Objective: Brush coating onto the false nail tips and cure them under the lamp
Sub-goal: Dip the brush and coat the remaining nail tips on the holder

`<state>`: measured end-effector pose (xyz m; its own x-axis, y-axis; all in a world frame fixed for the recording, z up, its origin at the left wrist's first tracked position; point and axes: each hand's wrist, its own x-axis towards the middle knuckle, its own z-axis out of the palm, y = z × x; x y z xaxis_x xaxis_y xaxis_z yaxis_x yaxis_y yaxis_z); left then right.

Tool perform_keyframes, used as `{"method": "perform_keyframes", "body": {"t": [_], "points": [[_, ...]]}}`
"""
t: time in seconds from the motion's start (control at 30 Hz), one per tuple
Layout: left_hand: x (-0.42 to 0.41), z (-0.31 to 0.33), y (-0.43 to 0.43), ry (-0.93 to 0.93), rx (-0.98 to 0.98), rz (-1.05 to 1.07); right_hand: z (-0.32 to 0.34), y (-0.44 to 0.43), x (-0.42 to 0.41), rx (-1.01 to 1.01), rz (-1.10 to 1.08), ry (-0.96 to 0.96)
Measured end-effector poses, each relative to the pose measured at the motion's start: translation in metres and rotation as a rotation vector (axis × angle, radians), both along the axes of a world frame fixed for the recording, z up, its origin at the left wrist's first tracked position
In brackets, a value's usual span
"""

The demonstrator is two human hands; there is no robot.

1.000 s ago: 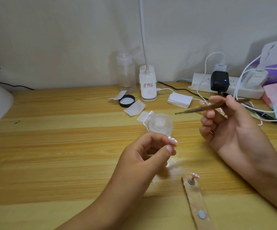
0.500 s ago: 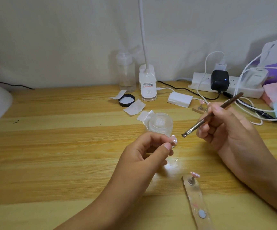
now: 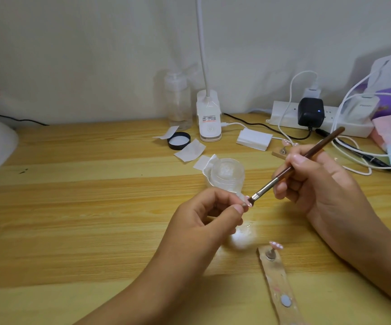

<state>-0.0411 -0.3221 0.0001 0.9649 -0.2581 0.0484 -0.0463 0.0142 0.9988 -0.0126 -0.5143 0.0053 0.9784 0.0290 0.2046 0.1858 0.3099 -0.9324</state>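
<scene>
Pinching false nail tip (image 3: 318, 201) between thumb and forefinger: left hand (image 3: 204, 214), clamped on it. Beside it, right hand (image 3: 325, 184) grips brush (image 3: 283, 172) by the shaft, fingers curled tight; bristles touch the tip just right of the pinch. Just behind the pinch, clear jar (image 3: 227, 174). Nearer the body, right of the pinch, second nail tip (image 3: 275, 245) on wooden strip (image 3: 279, 282).
</scene>
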Motion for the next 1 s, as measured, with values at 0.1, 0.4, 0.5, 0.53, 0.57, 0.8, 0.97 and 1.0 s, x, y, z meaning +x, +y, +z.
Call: {"method": "perform_keyframes", "body": {"t": [0.1, 0.4, 0.5, 0.53, 0.57, 0.8, 0.97, 1.0], "points": [[-0.0008, 0.0014, -0.0012, -0.016, 0.001, -0.015, -0.0022, -0.0004, 0.0009, -0.015, -0.03, 0.005], [-0.0033, 0.004, -0.0027, -0.018, 0.026, -0.013, 0.0027, -0.0045, -0.001, 0.053, -0.034, 0.01], [-0.0033, 0.0034, -0.0031, -0.015, 0.026, -0.009, 0.003, -0.0027, -0.0025, 0.009, 0.016, 0.004], [-0.0033, 0.0039, -0.0031, -0.011, 0.023, -0.012, 0.0029, -0.0016, -0.0026, -0.014, 0.018, -0.001], [-0.0031, 0.0039, -0.003, -0.011, 0.021, -0.016, 0.0025, -0.0006, -0.0024, -0.036, 0.014, -0.007], [-0.0035, 0.0041, -0.0028, -0.01, 0.017, -0.035, 0.0, 0.0001, -0.0013, -0.054, -0.068, -0.01], [-0.0032, 0.0036, -0.0024, -0.003, 0.033, -0.028, 0.0016, -0.002, 0.0011, 0.026, -0.105, 0.016], [-0.0032, 0.0042, -0.0025, 0.003, 0.027, -0.03, 0.0019, -0.0026, 0.0009, 0.033, -0.085, 0.016]]}}
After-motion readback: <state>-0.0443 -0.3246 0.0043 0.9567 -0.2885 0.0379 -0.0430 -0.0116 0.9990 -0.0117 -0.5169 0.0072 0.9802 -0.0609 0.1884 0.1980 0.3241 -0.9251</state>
